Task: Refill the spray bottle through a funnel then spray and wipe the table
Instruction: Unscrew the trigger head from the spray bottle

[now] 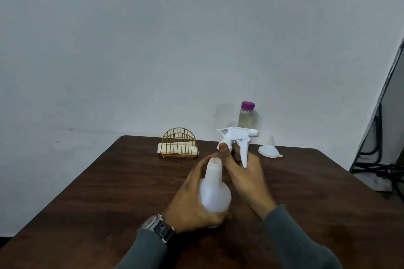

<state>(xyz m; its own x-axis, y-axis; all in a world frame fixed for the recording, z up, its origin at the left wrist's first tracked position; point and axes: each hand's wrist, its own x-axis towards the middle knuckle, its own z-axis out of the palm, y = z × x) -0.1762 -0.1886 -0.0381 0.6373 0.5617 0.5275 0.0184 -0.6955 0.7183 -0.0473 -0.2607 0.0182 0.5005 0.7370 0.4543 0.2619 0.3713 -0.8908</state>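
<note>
Table (109, 192) — bottle (215, 192) in left hand (188, 201), trigger head (237, 135) in right hand (244, 172).

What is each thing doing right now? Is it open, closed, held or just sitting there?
Spray bottle: top off, neck open, gripped by the left hand.
Spray head: off the bottle, held in the right hand.
Purple-capped bottle: closed, upright, pale liquid inside.
Funnel: wide end down on the table, untouched.
Napkin rack: upright, white napkins inside.
</note>
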